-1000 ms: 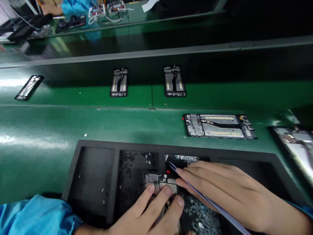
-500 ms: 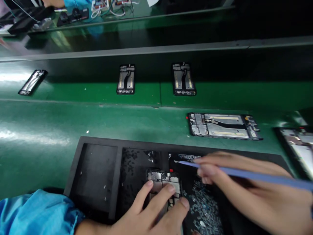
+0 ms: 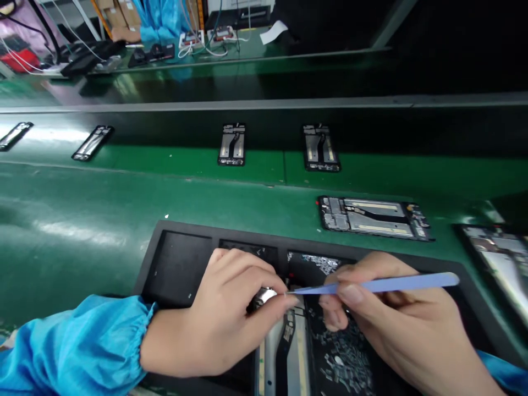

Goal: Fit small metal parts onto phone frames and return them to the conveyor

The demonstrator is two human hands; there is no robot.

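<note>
My right hand [image 3: 396, 313] is closed round light blue tweezers [image 3: 396, 283], which point left. Their tip reaches the thumb and forefinger of my left hand [image 3: 235, 308], pinched together above the phone. A tiny piece seems to be at that tip, too small to name. Under my left hand lies an opened phone [image 3: 282, 357] with a black ribbon cable down its metal middle; my fingers hide its upper part. It rests on a black compartment tray [image 3: 177, 226]. Many small clear and metallic parts [image 3: 344, 357] are spread in the compartment right of the phone.
Another opened phone [image 3: 373, 218] lies behind the tray, and one more [image 3: 499, 258] at the right edge. Several stand along the green ledge, such as this phone [image 3: 232, 144]. Across the divider are cables, a white paper [image 3: 274, 33] and a person's blue sleeve [image 3: 163, 19].
My left hand has lifted its spread fingers off the phone and closed them in a pinch. The tweezers' tip has moved from the tray's parts to those fingers. The view has shifted.
</note>
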